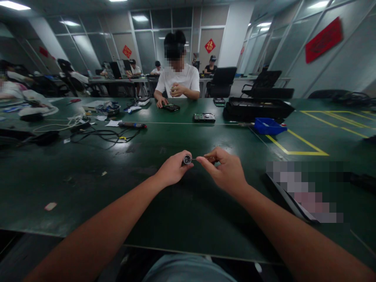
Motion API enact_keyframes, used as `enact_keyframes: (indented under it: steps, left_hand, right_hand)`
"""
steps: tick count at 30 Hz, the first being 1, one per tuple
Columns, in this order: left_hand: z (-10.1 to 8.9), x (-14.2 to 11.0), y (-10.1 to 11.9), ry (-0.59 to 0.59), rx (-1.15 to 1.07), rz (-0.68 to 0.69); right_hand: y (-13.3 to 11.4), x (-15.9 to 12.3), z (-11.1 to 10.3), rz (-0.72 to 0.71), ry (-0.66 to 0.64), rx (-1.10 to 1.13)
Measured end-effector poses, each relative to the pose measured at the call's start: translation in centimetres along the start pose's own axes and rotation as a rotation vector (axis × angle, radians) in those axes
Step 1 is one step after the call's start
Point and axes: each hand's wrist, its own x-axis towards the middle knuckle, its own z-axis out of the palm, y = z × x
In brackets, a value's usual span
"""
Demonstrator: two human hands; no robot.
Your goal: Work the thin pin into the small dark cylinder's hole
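Note:
My left hand (174, 169) is closed round a small metal cylinder (187, 159), whose round hollow end faces the camera. From the right, my right hand (226, 170) pinches a thin-shafted tool with a brownish handle (212, 158), which looks like a small screwdriver. The thin shaft reaches across to the cylinder's rim; whether it touches or goes inside is too small to tell. Both hands are above the green tabletop (164, 219). My fingers hide most of the cylinder's body and part of the handle.
Across the table a person in white handles a hard drive (172, 107). Another hard drive (204, 117) lies nearer. A black case (255, 109) and a blue tray (268, 126) are at right. Cables (108, 135) and an electric screwdriver (132, 125) lie at left.

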Motion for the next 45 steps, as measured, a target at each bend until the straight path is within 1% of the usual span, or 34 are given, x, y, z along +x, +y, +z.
enact_keyframes:
  steps: [5,9,14,19,21,24,27,28,30,33,35,38,40,41,43,45]
  left_hand:
    - [0.0,0.0,-0.3,0.006,0.002,0.023]
    - [0.0,0.0,-0.3,0.026,0.0,0.016]
    - [-0.2,-0.1,0.3,-0.006,0.015,0.006]
    - [0.0,0.0,0.2,-0.01,0.018,-0.007]
    - [0.0,0.1,-0.1,0.004,0.016,-0.019]
    - [0.0,0.1,-0.2,0.027,0.019,-0.035]
    - [0.0,0.1,-0.2,0.011,0.022,-0.022]
    - [0.0,0.0,-0.1,0.005,0.022,-0.019]
    - [0.0,0.0,-0.1,0.005,0.013,-0.01]
    - [0.0,0.0,-0.1,0.024,0.003,-0.007]
    - [-0.1,0.1,-0.1,0.024,0.004,0.005]
    - [-0.3,0.2,0.0,0.015,0.019,0.029]
    - [-0.4,0.2,0.2,0.015,0.032,0.033]
    - [-0.4,0.2,0.2,0.014,0.039,0.026]
    - [-0.3,0.1,0.3,0.004,0.049,0.0]
    - [-0.2,0.1,0.4,-0.008,0.055,-0.021]
  right_hand:
    - [-0.1,0.0,0.0,-0.109,-0.104,0.039]
    - [-0.2,0.0,0.0,-0.172,-0.141,0.057]
    - [-0.7,-0.2,-0.2,-0.159,-0.185,0.029]
    - [-0.8,-0.2,0.1,-0.059,-0.105,-0.001]
    - [-0.7,-0.2,0.2,-0.037,-0.093,-0.013]
    - [-0.7,-0.1,0.0,-0.044,-0.111,-0.005]
    - [-0.8,-0.2,-0.3,-0.051,-0.145,0.022]
    - [-0.8,-0.2,-0.2,-0.038,-0.139,0.041]
    - [-0.7,-0.3,0.0,0.024,-0.085,0.124]
    - [-0.2,-0.1,0.7,0.166,0.004,0.372]
    - [0.5,0.3,1.1,0.258,0.025,0.552]
    - [1.8,0.9,1.7,0.435,0.075,0.75]
    - [2.5,1.2,1.8,0.547,0.038,0.867]
    - [2.7,1.3,1.9,0.579,0.03,0.897]
    - [2.8,1.3,1.9,0.578,0.056,0.885]
    - [2.5,1.2,1.7,0.506,0.122,0.801]
